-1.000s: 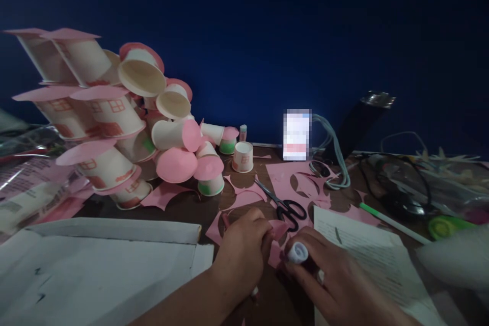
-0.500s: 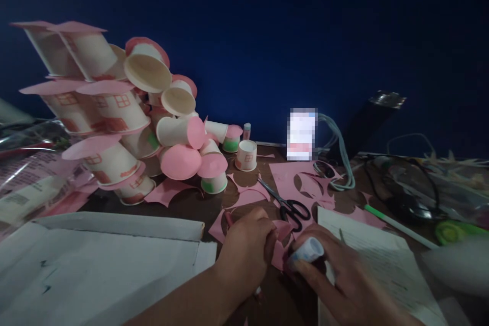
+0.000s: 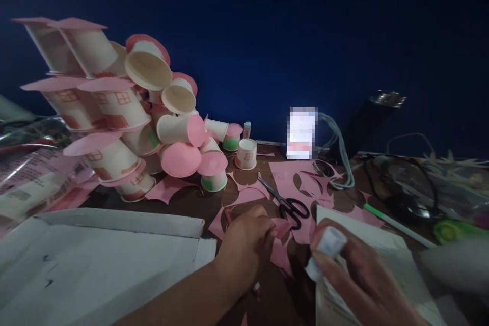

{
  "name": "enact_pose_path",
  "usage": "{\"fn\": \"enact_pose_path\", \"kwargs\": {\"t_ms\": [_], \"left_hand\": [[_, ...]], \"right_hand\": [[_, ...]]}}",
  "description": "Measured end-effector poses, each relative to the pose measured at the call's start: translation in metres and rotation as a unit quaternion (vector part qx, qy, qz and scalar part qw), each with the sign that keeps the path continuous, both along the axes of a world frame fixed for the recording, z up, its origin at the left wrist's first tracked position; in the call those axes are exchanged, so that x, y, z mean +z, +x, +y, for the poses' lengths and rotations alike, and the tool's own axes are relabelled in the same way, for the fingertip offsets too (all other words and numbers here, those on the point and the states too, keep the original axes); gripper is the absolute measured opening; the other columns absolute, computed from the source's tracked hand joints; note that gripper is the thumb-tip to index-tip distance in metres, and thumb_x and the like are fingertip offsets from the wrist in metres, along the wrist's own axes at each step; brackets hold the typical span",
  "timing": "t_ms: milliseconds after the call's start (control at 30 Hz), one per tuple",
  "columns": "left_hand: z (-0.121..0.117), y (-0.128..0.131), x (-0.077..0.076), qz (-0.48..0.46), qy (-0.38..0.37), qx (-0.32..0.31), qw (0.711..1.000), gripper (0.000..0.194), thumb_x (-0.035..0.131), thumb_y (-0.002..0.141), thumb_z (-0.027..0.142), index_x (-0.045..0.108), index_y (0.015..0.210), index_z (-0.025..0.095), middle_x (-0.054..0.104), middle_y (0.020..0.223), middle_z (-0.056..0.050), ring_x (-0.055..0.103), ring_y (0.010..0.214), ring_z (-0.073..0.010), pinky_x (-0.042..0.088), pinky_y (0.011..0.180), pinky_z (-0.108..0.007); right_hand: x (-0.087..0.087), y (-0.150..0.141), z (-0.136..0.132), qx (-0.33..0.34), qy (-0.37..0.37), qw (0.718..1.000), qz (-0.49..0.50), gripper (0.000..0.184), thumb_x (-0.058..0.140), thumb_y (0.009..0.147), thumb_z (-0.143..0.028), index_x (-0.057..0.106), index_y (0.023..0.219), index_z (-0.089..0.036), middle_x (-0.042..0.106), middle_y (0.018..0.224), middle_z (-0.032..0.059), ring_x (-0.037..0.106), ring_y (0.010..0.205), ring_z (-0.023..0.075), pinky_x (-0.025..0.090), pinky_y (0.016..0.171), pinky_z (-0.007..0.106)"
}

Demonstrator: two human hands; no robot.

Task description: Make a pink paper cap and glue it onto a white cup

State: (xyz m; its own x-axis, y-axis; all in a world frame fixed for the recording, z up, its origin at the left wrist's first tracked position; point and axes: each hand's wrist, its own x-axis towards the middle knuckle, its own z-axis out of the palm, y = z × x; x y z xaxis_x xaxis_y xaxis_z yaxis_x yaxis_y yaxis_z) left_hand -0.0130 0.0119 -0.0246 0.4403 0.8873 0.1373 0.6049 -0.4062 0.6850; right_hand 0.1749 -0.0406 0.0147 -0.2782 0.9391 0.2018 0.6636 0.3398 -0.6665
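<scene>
My left hand is closed on a piece of pink paper, which pokes out past the fingertips. My right hand, slightly blurred, grips a white tube that looks like a glue stick between thumb and fingers, over the edge of a printed sheet. Between the hands lies a pink paper scrap. Scissors with black handles rest just beyond, on cut pink sheets. A red pen or crayon is partly hidden behind my left hand.
Paper cups with pink paper tops are stacked at left. One upright cup stands near the back. A white cardboard box piece covers the front left. A lit phone, cables and a green-tipped pen are at right.
My right hand has moved right with the glue stick, away from the pink paper and my left hand. My left hand has stayed almost still, holding its paper.
</scene>
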Motion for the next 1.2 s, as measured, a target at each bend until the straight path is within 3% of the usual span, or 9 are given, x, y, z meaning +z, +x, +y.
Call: {"fn": "enact_pose_path", "kwargs": {"t_ms": [133,233,367,567,700,867,1200], "left_hand": [[0.000,0.000,-0.002,0.011,-0.004,0.001,1.000,0.020,0.049,0.087,0.016,0.056,0.068,0.018,0.056,0.081,-0.001,0.056,0.077,-0.0135,0.040,0.068,-0.025],[-0.001,-0.002,0.000,0.000,0.002,-0.007,1.000,0.020,0.048,0.088,0.017,0.057,0.070,0.018,0.056,0.082,-0.001,0.056,0.077,-0.0135,0.040,0.067,-0.025],[-0.002,-0.002,0.003,-0.005,-0.005,-0.002,1.000,0.022,0.048,0.090,0.017,0.061,0.072,0.018,0.058,0.082,-0.001,0.057,0.078,-0.0137,0.042,0.069,-0.025],[-0.002,-0.001,0.002,-0.004,-0.009,0.004,1.000,0.020,0.049,0.089,0.016,0.063,0.074,0.018,0.059,0.082,0.000,0.058,0.076,-0.0134,0.042,0.069,-0.025],[-0.002,-0.001,0.002,0.000,-0.009,0.005,1.000,0.020,0.050,0.087,0.015,0.062,0.071,0.018,0.059,0.082,-0.001,0.058,0.077,-0.0137,0.042,0.069,-0.025],[-0.002,-0.002,0.001,0.011,-0.002,0.006,1.000,0.020,0.050,0.088,0.016,0.061,0.071,0.016,0.059,0.081,-0.002,0.058,0.077,-0.0142,0.042,0.068,-0.025],[0.000,0.000,0.005,0.030,-0.005,-0.005,1.000,0.023,0.047,0.090,0.016,0.064,0.074,0.016,0.061,0.082,-0.003,0.059,0.077,-0.0149,0.045,0.072,-0.026]], "right_hand": [[0.003,0.000,0.002,0.017,0.003,0.999,0.045,0.010,0.043,0.093,-0.028,0.051,0.087,-0.025,0.056,0.077,-0.0015,0.058,0.067,0.0155,0.047,0.064,0.028],[-0.009,-0.004,0.007,0.045,-0.025,0.999,0.006,0.005,0.047,0.092,-0.026,0.052,0.094,-0.025,0.060,0.087,0.0013,0.060,0.079,0.0180,0.048,0.071,0.031],[-0.021,-0.009,0.014,0.050,-0.036,0.998,-0.025,0.013,0.048,0.092,-0.023,0.054,0.103,-0.025,0.062,0.101,0.0038,0.060,0.094,0.0210,0.047,0.080,0.034],[-0.020,-0.009,0.013,0.061,-0.057,0.995,-0.060,0.011,0.044,0.094,-0.023,0.052,0.101,-0.025,0.060,0.097,0.0031,0.060,0.088,0.0203,0.046,0.074,0.034],[-0.022,-0.006,0.011,0.029,-0.042,0.996,-0.072,0.008,0.042,0.094,-0.027,0.049,0.092,-0.023,0.057,0.086,0.0021,0.057,0.076,0.0199,0.044,0.068,0.034],[-0.025,-0.006,0.013,0.006,0.000,1.000,-0.028,0.007,0.043,0.095,-0.027,0.049,0.098,-0.025,0.056,0.094,0.0027,0.057,0.086,0.0202,0.044,0.075,0.034],[-0.029,-0.016,0.021,0.044,-0.003,0.995,-0.092,0.017,0.038,0.096,-0.022,0.050,0.108,-0.024,0.059,0.105,0.0060,0.057,0.096,0.0231,0.044,0.081,0.038]]}}
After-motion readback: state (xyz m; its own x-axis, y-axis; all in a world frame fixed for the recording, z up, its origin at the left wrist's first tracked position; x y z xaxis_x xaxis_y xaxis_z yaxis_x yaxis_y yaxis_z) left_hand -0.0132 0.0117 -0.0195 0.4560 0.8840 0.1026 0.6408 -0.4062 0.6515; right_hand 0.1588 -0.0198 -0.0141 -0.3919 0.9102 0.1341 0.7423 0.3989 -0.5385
